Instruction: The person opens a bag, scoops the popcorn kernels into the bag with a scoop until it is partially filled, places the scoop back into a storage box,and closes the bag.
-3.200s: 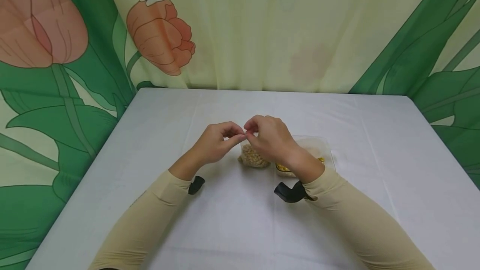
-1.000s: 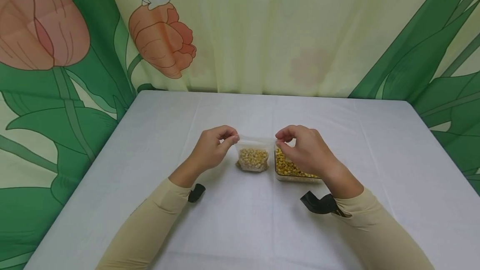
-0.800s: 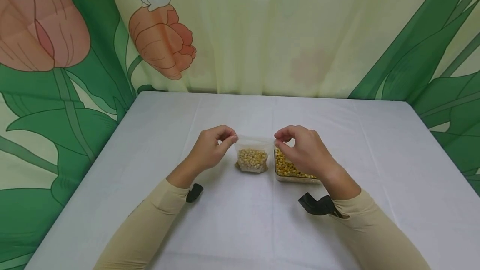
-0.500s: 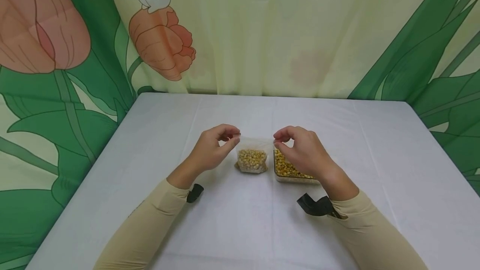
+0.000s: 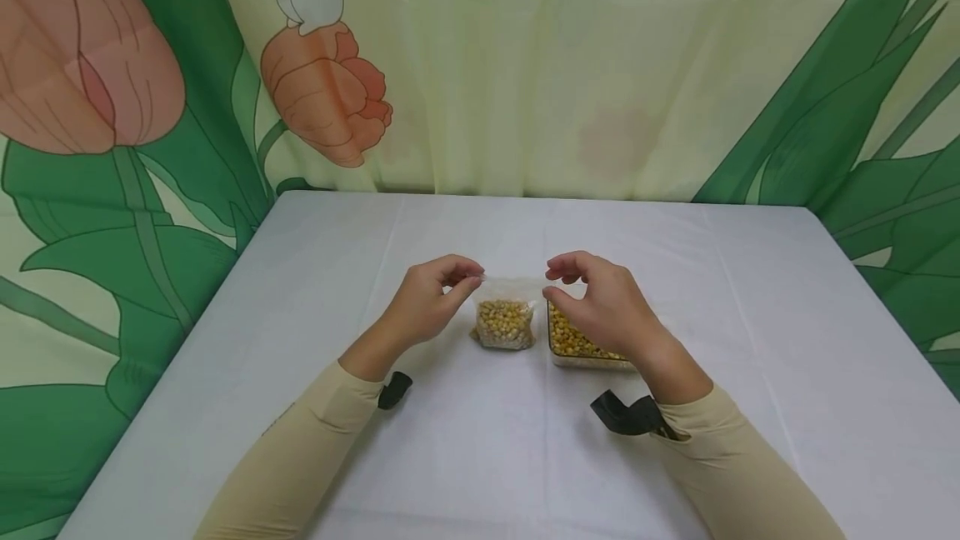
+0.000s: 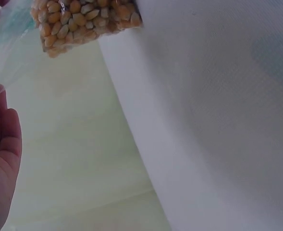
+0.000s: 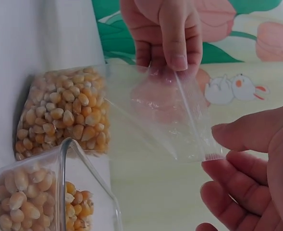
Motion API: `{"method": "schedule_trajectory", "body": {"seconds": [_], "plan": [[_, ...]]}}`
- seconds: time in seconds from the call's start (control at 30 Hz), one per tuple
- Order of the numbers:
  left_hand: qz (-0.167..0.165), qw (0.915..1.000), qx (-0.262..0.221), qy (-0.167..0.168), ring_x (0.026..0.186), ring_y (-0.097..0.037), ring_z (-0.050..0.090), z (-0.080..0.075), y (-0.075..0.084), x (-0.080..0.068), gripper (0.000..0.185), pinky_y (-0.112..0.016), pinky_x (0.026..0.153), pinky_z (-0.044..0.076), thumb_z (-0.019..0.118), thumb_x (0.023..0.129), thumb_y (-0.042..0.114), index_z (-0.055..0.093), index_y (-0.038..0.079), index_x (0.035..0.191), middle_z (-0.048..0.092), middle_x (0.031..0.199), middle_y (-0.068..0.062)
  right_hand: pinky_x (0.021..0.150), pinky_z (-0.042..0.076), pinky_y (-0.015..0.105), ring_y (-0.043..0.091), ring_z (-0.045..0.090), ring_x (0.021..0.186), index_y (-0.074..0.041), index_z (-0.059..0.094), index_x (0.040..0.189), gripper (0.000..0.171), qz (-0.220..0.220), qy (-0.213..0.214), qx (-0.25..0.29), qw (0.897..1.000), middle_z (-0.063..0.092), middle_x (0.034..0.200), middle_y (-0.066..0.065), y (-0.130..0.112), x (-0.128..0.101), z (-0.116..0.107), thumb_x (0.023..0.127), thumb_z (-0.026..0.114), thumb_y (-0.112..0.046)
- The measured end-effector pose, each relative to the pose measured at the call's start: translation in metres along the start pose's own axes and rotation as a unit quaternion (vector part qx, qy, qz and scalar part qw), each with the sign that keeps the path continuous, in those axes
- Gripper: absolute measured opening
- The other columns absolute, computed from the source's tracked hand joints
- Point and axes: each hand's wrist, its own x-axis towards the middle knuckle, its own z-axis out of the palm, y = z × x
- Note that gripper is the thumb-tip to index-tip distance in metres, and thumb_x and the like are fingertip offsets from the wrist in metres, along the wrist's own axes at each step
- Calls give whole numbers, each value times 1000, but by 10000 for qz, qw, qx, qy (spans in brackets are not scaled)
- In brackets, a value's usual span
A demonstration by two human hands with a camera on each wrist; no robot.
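Note:
A small clear zip bag (image 5: 504, 323) of corn kernels stands on the table, its upper part stretched up between the two hands. My left hand (image 5: 431, 298) pinches the bag's top edge at the left corner. The right wrist view shows the thumb of that left hand (image 7: 165, 33) lying over the zip line. My right hand (image 5: 611, 298) is at the other top corner, thumb and fingers apart; in the right wrist view the corner touches the forefinger of the right hand (image 7: 256, 178), and the thumb stands off it. Kernels fill the low part of the bag (image 7: 67, 108).
Just right of the bag, partly behind the right hand, stands a clear rectangular container (image 5: 592, 363) of corn kernels. A white cloth covers the table (image 5: 480, 457). Behind it hangs a curtain (image 5: 487, 65) printed with flowers and a rabbit.
The hands have moved from close together to the bag's two top corners. My right thumb and fingers have parted from their pinch on the right corner. The bag stays in place.

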Motion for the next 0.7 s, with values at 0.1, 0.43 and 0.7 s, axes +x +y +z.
{"method": "schedule_trajectory", "body": {"seconds": [0.1,0.43,0.7], "plan": [[-26,10000,-24,-34,83,-16,67,1,0,0,11,-33,72,55,67,97,8,71,3,105,73,94,-3,94,47,50,28,63,103,0,65,120,29,-38,98,77,9999,71,110,10,2,-2,-1,94,70,-12],[-233,9995,93,-174,86,-19,67,4,-1,3,13,-34,78,55,67,97,9,70,2,108,73,96,-4,85,51,49,29,61,111,-1,63,124,37,72,57,-122,9999,68,118,13,12,-4,-4,93,70,-20],[-95,9999,109,8,85,-18,67,5,0,7,8,-34,74,54,69,96,8,72,4,102,73,94,-3,75,50,41,23,64,85,-2,66,121,30,60,-111,-141,9998,70,110,9,12,5,-1,95,70,-16]]}}
